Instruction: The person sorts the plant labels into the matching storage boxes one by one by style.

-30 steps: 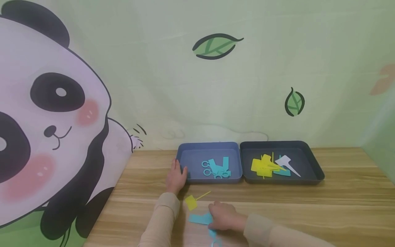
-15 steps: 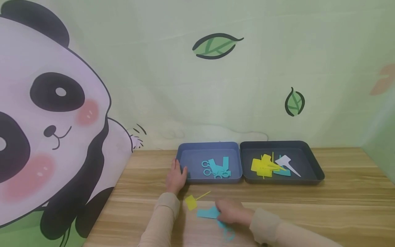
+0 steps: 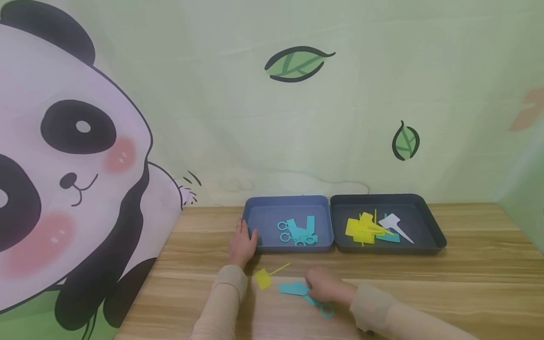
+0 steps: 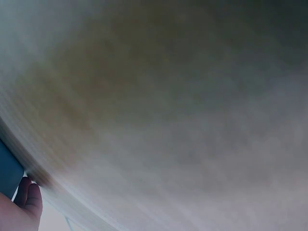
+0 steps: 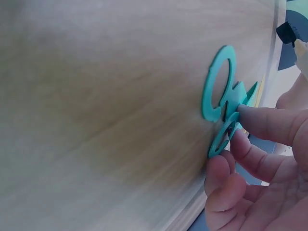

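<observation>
My left hand rests against the left wall of the blue tray, its fingers laid along the outside. In the blue tray lie several teal plastic tags with ring ends. With thumb and fingers, my right hand pinches a teal ring-ended plastic tag low over the table. A second, larger ring shows beside it in the right wrist view; whether it belongs to a separate tag is hard to tell. A yellow T-shaped plant label lies on the table between my two forearms.
Directly right of the blue tray stands a dark tray. It holds several yellow plant labels, a white one and a teal one. A panda-printed cloth hangs behind the wooden table.
My right hand has moved right and slightly away from me, and the teal tag with its ring has moved along with it. The left hand, the trays and the yellow label are where they were.
</observation>
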Motion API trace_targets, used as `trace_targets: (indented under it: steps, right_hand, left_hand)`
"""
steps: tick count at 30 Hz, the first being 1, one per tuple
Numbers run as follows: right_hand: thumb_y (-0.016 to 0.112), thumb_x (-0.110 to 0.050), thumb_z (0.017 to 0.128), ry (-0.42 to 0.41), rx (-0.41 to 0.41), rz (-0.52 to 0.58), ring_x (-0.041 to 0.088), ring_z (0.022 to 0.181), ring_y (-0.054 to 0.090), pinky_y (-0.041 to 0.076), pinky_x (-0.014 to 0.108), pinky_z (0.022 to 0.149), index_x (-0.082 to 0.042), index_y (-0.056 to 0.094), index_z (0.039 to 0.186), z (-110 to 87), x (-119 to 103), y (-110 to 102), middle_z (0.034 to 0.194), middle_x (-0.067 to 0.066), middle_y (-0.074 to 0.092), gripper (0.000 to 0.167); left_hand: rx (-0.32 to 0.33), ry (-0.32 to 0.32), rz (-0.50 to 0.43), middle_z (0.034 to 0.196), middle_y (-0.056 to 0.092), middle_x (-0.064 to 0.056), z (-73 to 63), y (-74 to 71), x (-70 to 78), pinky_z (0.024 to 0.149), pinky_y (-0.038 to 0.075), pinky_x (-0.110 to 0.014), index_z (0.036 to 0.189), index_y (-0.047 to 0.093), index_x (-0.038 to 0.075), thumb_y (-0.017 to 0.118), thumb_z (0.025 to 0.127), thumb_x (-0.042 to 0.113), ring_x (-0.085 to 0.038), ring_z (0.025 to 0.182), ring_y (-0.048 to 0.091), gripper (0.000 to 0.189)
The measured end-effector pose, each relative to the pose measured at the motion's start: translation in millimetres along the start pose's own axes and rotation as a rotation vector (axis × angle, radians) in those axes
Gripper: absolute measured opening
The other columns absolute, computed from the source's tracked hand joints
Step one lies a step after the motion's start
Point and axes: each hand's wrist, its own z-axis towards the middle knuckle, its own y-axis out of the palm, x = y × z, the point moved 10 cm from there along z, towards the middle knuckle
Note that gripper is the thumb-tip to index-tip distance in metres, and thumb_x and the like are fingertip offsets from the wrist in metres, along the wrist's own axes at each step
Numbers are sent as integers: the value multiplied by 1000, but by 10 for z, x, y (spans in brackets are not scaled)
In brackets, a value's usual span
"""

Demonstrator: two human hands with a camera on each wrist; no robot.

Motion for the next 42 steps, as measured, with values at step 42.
trace_targets:
  steps: [42]
  right_hand:
    - [62,-1,71,-62,-138,256,9,49,39,31,20,46,-10,49,56,5,27,22,53,-5,43,22]
  left_hand:
    - [-14,1,12,147,17,-13,3,19,-10,99,33,-45,139,23,0,36,91,40,-34,125,36,64]
